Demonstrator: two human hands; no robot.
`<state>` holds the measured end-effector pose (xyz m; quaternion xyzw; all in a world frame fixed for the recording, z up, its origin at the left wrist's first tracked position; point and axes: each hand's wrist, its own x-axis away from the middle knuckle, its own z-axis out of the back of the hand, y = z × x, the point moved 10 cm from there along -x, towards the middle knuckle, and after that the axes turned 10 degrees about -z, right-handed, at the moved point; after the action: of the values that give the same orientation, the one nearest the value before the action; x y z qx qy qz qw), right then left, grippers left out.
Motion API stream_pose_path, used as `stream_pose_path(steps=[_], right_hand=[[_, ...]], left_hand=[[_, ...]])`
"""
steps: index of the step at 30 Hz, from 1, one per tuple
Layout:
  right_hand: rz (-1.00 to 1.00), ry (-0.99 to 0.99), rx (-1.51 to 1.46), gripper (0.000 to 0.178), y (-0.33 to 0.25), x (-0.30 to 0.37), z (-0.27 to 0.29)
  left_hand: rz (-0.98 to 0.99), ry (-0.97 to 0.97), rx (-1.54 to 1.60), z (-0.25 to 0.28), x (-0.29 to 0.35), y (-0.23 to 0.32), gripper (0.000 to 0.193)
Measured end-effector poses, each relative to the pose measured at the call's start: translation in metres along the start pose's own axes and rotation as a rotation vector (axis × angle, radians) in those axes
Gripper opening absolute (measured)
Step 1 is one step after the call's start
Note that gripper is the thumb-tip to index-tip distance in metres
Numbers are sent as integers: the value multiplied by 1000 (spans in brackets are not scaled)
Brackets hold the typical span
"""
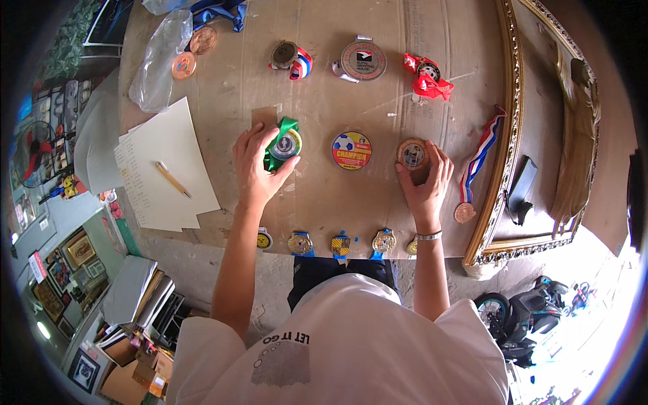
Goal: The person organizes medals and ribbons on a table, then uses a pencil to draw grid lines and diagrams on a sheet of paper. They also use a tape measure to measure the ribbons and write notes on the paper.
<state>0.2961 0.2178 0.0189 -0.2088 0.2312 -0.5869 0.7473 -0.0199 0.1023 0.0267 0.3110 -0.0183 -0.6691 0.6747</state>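
My left hand (pixel 258 162) has its fingers and thumb around a silver medal (pixel 288 144) with a bunched green ribbon (pixel 273 162). Thumb and fingertips of my right hand (pixel 430 183) grip the edge of a round bronze-coloured medal (pixel 412 154), whose ribbon I cannot make out. Between the two hands lies a round yellow, red and blue medal (pixel 352 150) with a football picture. Farther off are a dark bronze medal (pixel 284 54) with a striped ribbon, a large grey medal (pixel 363 61) and a medal (pixel 428 69) on a red ribbon.
Several gold medals (pixel 300 243) line the near edge of the cardboard-covered table (pixel 317 202). A striped-ribbon medal (pixel 464 212) lies beside a gilt frame (pixel 503 169). At left are paper sheets (pixel 158 196), a pen (pixel 173 179), a plastic bag (pixel 158 74) and copper-coloured medals (pixel 183 65).
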Motion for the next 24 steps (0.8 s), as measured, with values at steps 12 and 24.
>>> stream_pose_path(steps=[12,24], right_hand=[[44,-34,9,75,-4,4,3],[145,-282,-144,86,-80,7,-30]], left_hand=[[0,2,77,4,6,3,84],[63,-6,51,2,22,-1,80]])
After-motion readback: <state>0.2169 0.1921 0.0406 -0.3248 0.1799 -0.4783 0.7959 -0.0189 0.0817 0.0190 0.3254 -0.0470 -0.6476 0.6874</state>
